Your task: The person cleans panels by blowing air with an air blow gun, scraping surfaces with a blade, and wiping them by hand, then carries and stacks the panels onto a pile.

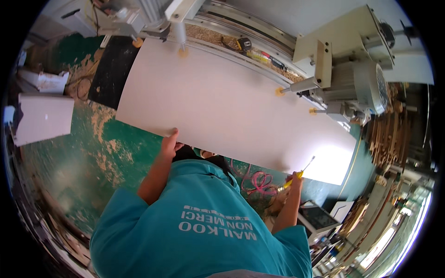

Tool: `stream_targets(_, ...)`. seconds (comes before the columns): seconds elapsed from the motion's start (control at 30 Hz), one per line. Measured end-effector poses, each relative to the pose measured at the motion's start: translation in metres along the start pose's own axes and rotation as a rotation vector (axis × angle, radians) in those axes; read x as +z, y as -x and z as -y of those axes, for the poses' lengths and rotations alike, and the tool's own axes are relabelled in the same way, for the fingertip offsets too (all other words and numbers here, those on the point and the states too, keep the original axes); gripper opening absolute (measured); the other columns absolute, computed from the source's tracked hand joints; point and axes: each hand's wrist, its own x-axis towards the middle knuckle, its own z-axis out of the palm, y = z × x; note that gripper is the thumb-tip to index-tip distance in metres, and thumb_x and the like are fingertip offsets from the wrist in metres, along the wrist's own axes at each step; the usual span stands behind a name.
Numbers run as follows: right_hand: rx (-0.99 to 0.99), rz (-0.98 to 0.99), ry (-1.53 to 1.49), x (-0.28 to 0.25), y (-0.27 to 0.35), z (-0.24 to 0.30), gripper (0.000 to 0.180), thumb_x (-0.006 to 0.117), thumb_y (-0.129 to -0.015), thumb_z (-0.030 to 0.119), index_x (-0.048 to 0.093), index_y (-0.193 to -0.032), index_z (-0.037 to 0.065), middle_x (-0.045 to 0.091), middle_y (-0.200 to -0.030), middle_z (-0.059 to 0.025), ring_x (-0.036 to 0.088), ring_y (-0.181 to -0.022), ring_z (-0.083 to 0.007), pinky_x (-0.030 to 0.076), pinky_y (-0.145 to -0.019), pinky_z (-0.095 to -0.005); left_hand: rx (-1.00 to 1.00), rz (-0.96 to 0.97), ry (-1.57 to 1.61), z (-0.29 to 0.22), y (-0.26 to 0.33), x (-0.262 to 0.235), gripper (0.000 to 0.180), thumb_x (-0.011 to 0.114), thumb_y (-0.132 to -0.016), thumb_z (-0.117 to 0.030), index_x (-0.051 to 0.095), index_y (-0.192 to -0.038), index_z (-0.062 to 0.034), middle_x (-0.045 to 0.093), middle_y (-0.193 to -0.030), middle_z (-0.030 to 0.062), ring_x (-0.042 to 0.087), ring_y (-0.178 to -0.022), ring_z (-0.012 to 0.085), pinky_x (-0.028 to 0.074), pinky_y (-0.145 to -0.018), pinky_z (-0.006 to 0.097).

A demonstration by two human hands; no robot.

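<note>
A large white panel (pixel 222 102) lies slantwise in front of me, its far edge along the machine. My left hand (pixel 170 142) grips the panel's near edge, thumb on top and the other fingers partly hidden at the edge. By the near right edge, my right hand (pixel 295 179) is closed round a yellow air blow gun (pixel 287 184). Its thin metal nozzle slants up to the right over the brightly lit end of the panel. Whether the blow gun joins the pink hose (pixel 262 182) behind it, I cannot tell.
Machine arms with yellow pads (pixel 280 91) reach over the far edge. A tape measure (pixel 243 44) and a red-and-black tool (pixel 274 60) lie among wood shavings. A motor (pixel 371 87) stands far right, a white box (pixel 44 118) left. Sawdust marks the green floor (pixel 92 157).
</note>
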Motion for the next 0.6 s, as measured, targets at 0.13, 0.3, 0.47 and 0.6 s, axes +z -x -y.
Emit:
stream_targets(0.13,-0.735,0.162,0.987,-0.060,-0.006,0.007,0.021,0.069,-0.086,0.025,0.066,-0.079,0.005,0.061,-0.071,-0.0090,0.059,-0.060,-0.0200,0.050,-0.058,-0.0341,0.136,0.006,0.000,0.024,-0.001,0.001,0.036,0.067,-0.088,-0.038,0.061,-0.097,-0.0045,0.062,-0.069,0.0075,0.057,-0.046,0.0144,0.039,-0.035,0.023)
stream_targets(0.3,-0.061,0.519,0.534,0.023,0.075,0.059,0.027,0.068,-0.084,0.017,0.064,-0.102,-0.003,0.063,-0.078,-0.0048,0.060,-0.071,-0.0153,0.047,-0.068,-0.0283,0.333,0.141,0.338,0.098,-0.060,-0.017,0.057,0.041,-0.096,-0.060,0.059,-0.084,-0.0074,0.061,-0.069,0.0045,0.057,-0.059,0.0142,0.047,-0.055,0.031)
stream_targets(0.47,-0.231,0.735,0.767,0.086,0.168,0.088,0.026,0.068,-0.081,0.014,0.062,-0.100,-0.004,0.064,-0.079,-0.0068,0.061,-0.072,-0.0163,0.048,-0.069,-0.0290,0.278,-0.204,0.777,0.185,-0.129,-0.005,0.041,0.043,-0.099,-0.042,0.058,-0.100,-0.0041,0.060,-0.079,0.0051,0.058,-0.069,0.0176,0.047,-0.060,0.032)
stream_targets(0.6,-0.221,0.719,0.920,0.070,0.139,0.107,0.018,0.066,-0.084,0.014,0.062,-0.092,-0.002,0.065,-0.078,-0.0100,0.065,-0.074,-0.0199,0.051,-0.073,-0.0330,0.267,-0.078,0.509,0.226,-0.159,0.079,0.032,0.054,-0.093,-0.034,0.060,-0.096,-0.0024,0.063,-0.081,0.0062,0.057,-0.067,0.0142,0.043,-0.055,0.027)
